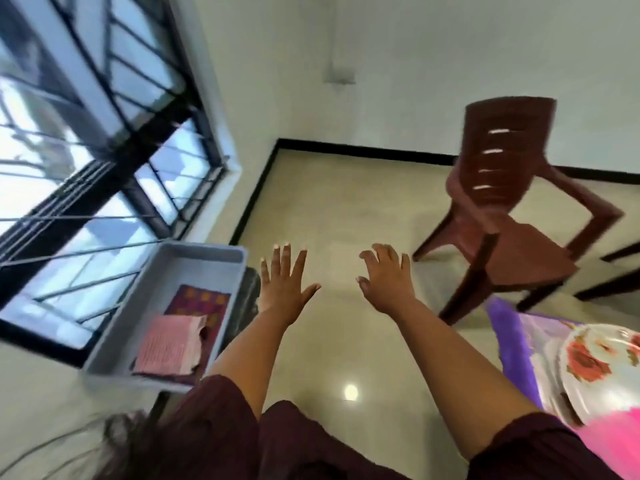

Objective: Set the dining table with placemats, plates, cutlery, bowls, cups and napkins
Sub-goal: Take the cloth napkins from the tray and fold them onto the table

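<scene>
1. Window (79,140) with black bars fills the left of the head view, tilted and blurred; pale wall and glossy beige floor (332,209) beyond it.
2. Brown plastic chair (502,209) stands on the floor at right, well apart from both hands.
3. Grey tray (228,254) sits lower left below the window, just beside the left forearm. Inside it: a dark patterned placemat (199,301) and, partly over its near end, a pink napkin (166,344) with one corner folded up. What the tray rests on cannot be told.
4. Desk corner at lower right, covered by a purple cloth (512,337) with a pink area nearest the camera. White plate (588,368) with red flowers lies on the cloth, cut off by the frame edge.
5. Left hand (284,285): grip fully open, fingers straight and spread, back of hand to camera, holding nothing, touching nothing; it hangs in the air just right of the tray's far corner.
6. Right hand (386,282): grip open, fingers spread and slightly bent at the tips, empty, over the floor between the tray and the chair.
7. Dark maroon sleeves (221,420) cover both upper arms.
</scene>
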The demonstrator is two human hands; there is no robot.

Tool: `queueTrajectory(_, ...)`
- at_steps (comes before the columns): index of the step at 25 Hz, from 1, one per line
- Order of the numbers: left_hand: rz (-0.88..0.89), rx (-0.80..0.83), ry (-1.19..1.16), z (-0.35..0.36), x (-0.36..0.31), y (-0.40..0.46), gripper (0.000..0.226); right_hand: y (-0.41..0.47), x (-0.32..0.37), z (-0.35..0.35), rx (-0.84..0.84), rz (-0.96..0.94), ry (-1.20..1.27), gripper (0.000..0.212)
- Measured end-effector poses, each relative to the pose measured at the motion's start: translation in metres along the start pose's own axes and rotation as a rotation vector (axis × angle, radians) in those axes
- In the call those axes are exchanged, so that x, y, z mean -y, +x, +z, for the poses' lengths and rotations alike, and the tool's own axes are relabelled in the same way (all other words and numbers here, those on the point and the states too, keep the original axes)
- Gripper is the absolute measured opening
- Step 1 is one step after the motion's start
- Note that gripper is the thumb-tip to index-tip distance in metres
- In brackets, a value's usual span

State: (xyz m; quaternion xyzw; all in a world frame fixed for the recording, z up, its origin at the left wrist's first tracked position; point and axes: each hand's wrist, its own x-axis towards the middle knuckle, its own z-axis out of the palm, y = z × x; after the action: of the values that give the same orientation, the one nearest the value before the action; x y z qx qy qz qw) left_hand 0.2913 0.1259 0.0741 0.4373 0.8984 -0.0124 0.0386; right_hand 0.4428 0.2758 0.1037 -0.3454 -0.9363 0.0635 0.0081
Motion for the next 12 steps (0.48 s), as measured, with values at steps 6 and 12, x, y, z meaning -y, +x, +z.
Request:
queueTrajectory(6, -0.343, 0.089, -0.083, 0.023, 0.143, -0.033, 0.078, 0.071, 0.126, 0.038, 0.307, -0.237, 0.025, 0.061)
queueTrajectory(12, -0.594, 0.144, -0.229, 0.047, 0.248, -0.022, 0.078, 0.138, 0.241, 0.067, 0.498, -0.499, -0.110, 0.065)
